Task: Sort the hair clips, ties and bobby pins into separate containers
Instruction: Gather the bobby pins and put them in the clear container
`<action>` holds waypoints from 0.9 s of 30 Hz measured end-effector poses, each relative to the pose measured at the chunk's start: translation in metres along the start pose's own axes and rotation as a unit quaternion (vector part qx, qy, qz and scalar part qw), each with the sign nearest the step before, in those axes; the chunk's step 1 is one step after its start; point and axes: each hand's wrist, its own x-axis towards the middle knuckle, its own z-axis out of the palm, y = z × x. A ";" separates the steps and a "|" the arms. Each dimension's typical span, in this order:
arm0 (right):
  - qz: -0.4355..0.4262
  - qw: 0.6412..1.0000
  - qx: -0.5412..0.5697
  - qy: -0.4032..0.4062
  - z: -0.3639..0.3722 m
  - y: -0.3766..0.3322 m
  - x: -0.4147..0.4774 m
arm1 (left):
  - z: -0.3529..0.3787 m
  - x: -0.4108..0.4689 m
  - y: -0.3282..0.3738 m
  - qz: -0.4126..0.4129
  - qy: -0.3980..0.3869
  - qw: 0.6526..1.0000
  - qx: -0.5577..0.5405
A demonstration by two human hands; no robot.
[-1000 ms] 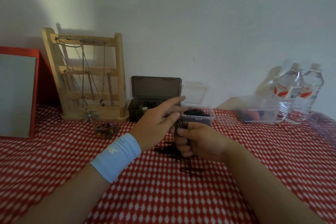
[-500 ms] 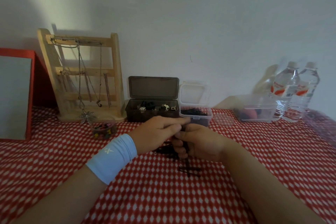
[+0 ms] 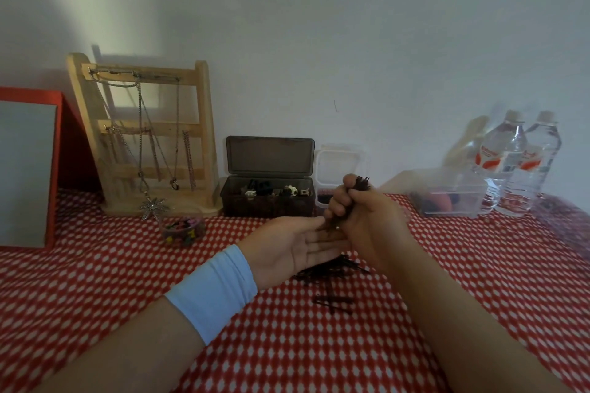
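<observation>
My right hand (image 3: 360, 217) is closed in a fist around a bundle of dark bobby pins (image 3: 360, 183), whose ends stick up above the fingers. Palm up, my left hand (image 3: 287, 249) lies flat with its fingertips touching the lower end of the bundle. More loose bobby pins (image 3: 332, 271) lie on the red checked cloth under both hands. A dark box (image 3: 268, 201) with its lid up holds hair clips. Beside it stands a small clear box (image 3: 324, 198) with dark pins inside, partly hidden by my right hand.
A wooden jewellery stand (image 3: 150, 143) with chains is at the back left, a red-framed mirror (image 3: 28, 169) at the far left. A small clear tub (image 3: 183, 231) holds colourful items. A clear container (image 3: 450, 198) and two water bottles (image 3: 517, 163) stand at the right.
My right hand has lifted the bundle of pins upright. My left hand has turned palm up and opened flat beneath it, where before its fingers pinched at the bundle.
</observation>
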 end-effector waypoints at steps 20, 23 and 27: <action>-0.076 0.967 -0.245 0.006 0.006 0.008 -0.002 | 0.006 -0.002 0.003 0.009 0.007 0.984 -0.178; -0.096 0.973 -0.209 0.023 0.005 0.001 -0.001 | 0.010 -0.006 0.001 0.008 0.075 0.997 0.030; -0.071 0.982 -0.175 0.001 0.004 0.002 -0.003 | 0.010 -0.010 0.000 0.052 0.116 0.977 0.173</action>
